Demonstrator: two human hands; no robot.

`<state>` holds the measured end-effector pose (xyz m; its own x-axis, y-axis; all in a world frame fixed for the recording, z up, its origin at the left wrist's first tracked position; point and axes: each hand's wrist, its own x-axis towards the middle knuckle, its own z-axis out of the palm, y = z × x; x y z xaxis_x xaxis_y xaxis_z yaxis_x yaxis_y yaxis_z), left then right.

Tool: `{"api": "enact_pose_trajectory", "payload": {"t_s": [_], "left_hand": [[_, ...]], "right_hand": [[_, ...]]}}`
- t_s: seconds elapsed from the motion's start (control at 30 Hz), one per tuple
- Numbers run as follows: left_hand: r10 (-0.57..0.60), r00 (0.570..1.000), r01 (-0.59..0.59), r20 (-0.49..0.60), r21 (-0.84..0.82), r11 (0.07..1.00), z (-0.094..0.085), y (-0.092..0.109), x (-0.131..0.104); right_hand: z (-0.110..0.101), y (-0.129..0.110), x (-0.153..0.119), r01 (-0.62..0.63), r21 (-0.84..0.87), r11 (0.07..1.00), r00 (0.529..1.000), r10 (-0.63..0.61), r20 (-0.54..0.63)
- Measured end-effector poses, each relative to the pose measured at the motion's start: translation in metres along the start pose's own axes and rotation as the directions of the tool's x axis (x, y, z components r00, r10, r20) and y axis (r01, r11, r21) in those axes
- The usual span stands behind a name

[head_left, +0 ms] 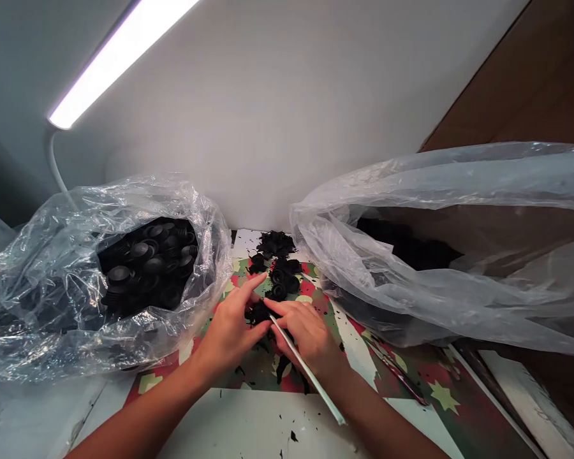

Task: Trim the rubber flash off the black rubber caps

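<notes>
My left hand (228,325) is closed around a small black rubber-looking part (256,313), thumb and fingers curled at its sides. In my right hand (310,333) is a thin white-handled tool (310,376), slanting back toward my forearm. Its tip meets the black part and is hidden by the fingers, so its kind does not show. Just beyond my hands lies a small heap of round, ribbed black parts (284,279). Behind them is a pile of black shavings (275,243). Thin black strips (282,368) lie below my hands.
A clear plastic bag (215,248) full of ribbed black parts (148,264) stands open at left. Another large plastic bag (459,293) with black material inside gapes at right. Patterned paper (354,373) covers the table. Red-handled scissors or pliers (404,379) lie at right. A lamp (119,60) shines above.
</notes>
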<state>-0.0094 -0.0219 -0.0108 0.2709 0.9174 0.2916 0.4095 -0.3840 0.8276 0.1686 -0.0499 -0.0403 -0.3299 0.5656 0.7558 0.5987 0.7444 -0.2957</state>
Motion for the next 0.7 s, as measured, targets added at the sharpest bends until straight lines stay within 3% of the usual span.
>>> {"api": "enact_pose_trajectory", "payload": {"t_s": [0.07, 0.2, 0.4, 0.53, 0.63, 0.7], "left_hand": [[0.016, 1.0, -0.016, 0.012, -0.015, 1.0, -0.001, 0.003, -0.002], [0.004, 0.999, 0.003, 0.046, -0.161, 0.987, -0.004, 0.009, -0.002], [-0.151, 0.987, 0.156, 0.048, -0.473, 0.867, -0.003, -0.002, 0.007], [-0.301, 0.953, 0.262, 0.039, -0.608, 0.75, 0.002, -0.009, 0.01], [-0.295, 0.953, 0.279, 0.072, -0.591, 0.757, 0.004, -0.012, 0.009], [-0.266, 0.96, 0.265, 0.084, -0.568, 0.779, 0.007, -0.015, 0.007]], "right_hand": [[0.004, 0.0, -0.002, -0.033, -0.053, 0.998, 0.999, 0.034, 0.018], [0.0, 0.013, -0.003, -0.223, -0.222, 0.949, 0.975, 0.222, -0.029], [-0.027, 0.031, -0.004, -0.463, -0.277, 0.842, 0.846, 0.513, 0.144], [-0.034, 0.024, 0.003, -0.586, -0.034, 0.81, 0.777, 0.574, 0.258], [-0.032, 0.021, 0.008, -0.595, 0.343, 0.727, 0.801, 0.571, 0.179], [-0.028, 0.019, 0.01, -0.575, 0.478, 0.664, 0.793, 0.596, 0.127]]}}
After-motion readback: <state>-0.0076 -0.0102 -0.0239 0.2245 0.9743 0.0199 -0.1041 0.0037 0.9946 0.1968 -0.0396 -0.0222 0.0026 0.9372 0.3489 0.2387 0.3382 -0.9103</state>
